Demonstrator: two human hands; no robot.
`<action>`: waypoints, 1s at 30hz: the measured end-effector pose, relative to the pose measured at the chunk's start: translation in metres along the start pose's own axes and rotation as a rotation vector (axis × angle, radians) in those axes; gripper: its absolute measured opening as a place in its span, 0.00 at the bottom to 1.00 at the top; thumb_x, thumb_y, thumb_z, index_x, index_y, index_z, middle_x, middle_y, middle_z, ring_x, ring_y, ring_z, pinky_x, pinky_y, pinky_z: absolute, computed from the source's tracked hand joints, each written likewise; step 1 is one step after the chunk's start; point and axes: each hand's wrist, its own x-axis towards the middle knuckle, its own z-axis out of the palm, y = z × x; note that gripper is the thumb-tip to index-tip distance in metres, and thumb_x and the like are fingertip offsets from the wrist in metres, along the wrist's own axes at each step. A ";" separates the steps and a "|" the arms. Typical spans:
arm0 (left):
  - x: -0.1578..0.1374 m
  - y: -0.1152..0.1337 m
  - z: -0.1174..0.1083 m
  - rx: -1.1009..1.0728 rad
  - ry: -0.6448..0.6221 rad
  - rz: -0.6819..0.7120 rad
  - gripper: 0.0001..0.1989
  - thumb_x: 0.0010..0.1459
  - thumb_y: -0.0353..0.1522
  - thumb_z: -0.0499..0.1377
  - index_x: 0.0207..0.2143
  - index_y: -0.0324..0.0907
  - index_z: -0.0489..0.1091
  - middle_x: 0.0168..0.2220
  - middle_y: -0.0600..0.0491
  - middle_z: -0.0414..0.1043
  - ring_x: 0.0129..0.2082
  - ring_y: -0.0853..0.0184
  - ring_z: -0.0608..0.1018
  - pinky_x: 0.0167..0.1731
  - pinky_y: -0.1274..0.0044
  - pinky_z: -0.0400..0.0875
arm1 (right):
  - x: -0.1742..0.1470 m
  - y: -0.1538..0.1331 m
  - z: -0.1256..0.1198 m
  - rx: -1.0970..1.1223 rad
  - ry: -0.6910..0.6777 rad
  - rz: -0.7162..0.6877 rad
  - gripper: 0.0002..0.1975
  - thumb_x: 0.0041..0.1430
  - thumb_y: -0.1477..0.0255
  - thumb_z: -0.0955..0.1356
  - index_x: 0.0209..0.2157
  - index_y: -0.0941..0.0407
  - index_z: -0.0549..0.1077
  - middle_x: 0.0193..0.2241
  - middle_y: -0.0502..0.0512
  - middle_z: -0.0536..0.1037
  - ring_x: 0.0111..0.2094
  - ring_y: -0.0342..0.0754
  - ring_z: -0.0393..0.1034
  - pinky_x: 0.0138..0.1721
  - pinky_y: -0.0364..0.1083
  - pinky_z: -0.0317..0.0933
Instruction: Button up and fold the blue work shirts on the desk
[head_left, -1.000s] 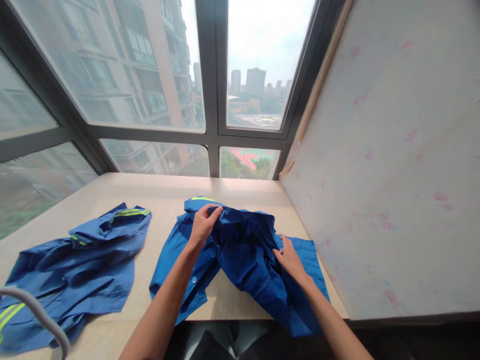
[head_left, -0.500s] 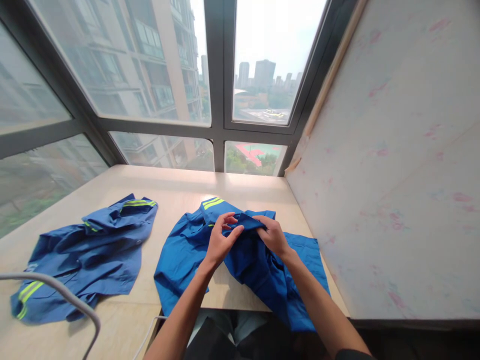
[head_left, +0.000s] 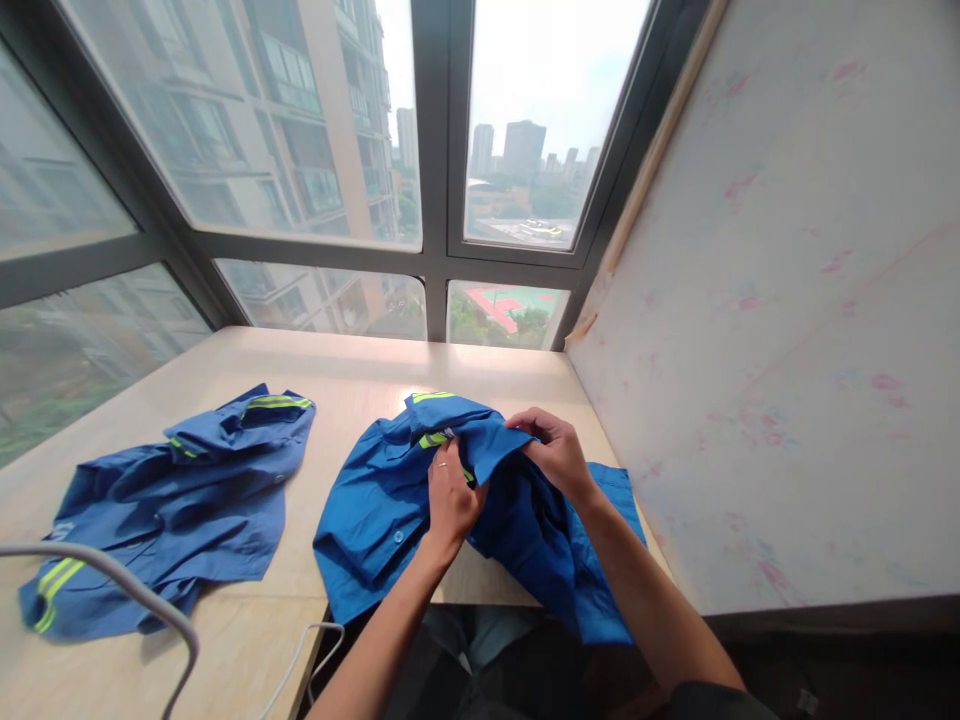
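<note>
A blue work jacket with yellow-green stripes lies crumpled on the table in front of me, its lower part hanging over the front edge. My right hand pinches a raised fold of it between thumb and fingers. Against the striped part, my left hand has its fingers closed on the cloth, a ring on one of them; the fingertips are partly tucked into the fabric. One button shows on the jacket's left portion. Farther left, a second blue garment with similar stripes lies rumpled and untouched.
The pale wooden table reaches back to the framed windows. A patterned wall bounds its right side. A grey curved tube and a thin white cable are at the lower left.
My left hand has gone from spread fingers near the fold to gripping the jacket slightly lower. The fold in my right hand has opened out, and that hand has shifted slightly right.
</note>
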 end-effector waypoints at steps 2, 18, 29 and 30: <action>0.012 0.003 -0.010 -0.108 -0.026 -0.022 0.15 0.58 0.32 0.52 0.45 0.38 0.73 0.43 0.41 0.77 0.45 0.55 0.78 0.47 0.65 0.71 | 0.001 -0.006 -0.003 -0.144 -0.011 -0.146 0.05 0.58 0.73 0.69 0.36 0.54 0.78 0.29 0.50 0.75 0.32 0.46 0.69 0.37 0.46 0.66; 0.061 -0.068 -0.118 0.130 -0.154 -0.669 0.14 0.50 0.35 0.53 0.39 0.43 0.72 0.34 0.47 0.76 0.37 0.55 0.77 0.37 0.69 0.69 | -0.025 0.130 -0.040 -0.488 -0.184 0.116 0.18 0.50 0.75 0.69 0.45 0.53 0.79 0.51 0.60 0.78 0.55 0.57 0.70 0.60 0.58 0.60; 0.008 0.002 -0.090 0.027 -0.028 0.202 0.17 0.57 0.28 0.55 0.49 0.44 0.71 0.51 0.44 0.73 0.55 0.56 0.74 0.56 0.62 0.68 | -0.025 0.114 -0.061 -0.295 0.013 0.310 0.17 0.55 0.60 0.65 0.33 0.55 0.81 0.32 0.54 0.83 0.38 0.53 0.76 0.44 0.50 0.67; 0.001 0.006 -0.083 0.007 -0.143 0.278 0.17 0.57 0.28 0.56 0.49 0.46 0.72 0.53 0.44 0.73 0.56 0.55 0.73 0.57 0.60 0.68 | -0.023 0.108 -0.063 -0.284 0.021 0.307 0.18 0.55 0.59 0.65 0.33 0.56 0.81 0.32 0.54 0.83 0.38 0.53 0.76 0.43 0.50 0.66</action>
